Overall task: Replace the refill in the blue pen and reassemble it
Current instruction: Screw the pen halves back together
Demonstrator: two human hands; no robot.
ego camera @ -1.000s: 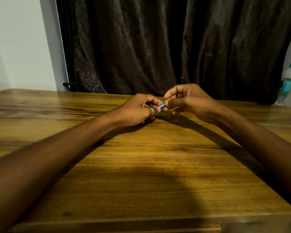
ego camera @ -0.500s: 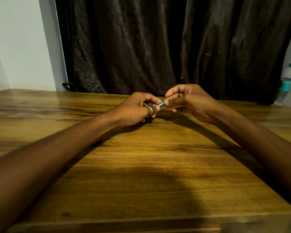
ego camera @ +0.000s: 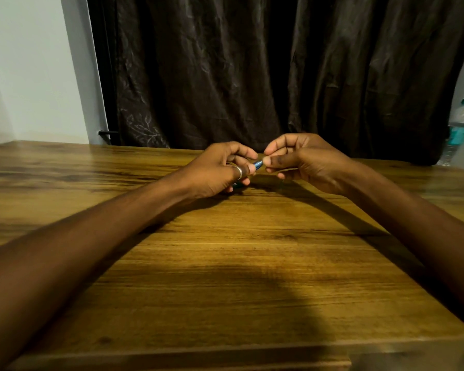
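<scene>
A short stretch of the blue pen [ego camera: 258, 164] shows between my two hands, just above the far middle of the wooden table [ego camera: 225, 263]. My left hand [ego camera: 220, 170], with a ring on the thumb, is closed around the pen's body; a bit of blue peeks out under its fingers. My right hand [ego camera: 300, 162] pinches the pen's near end between thumb and forefinger. Most of the pen is hidden inside the hands, and I see no separate refill.
A dark curtain [ego camera: 252, 76] hangs behind the table's far edge. A plastic water bottle [ego camera: 460, 127] with a teal label stands at the far right. A pale wall [ego camera: 32, 70] is at the left.
Both hands stay on the pen with only slight finger shifts; the visible blue stretch between them is about the same.
</scene>
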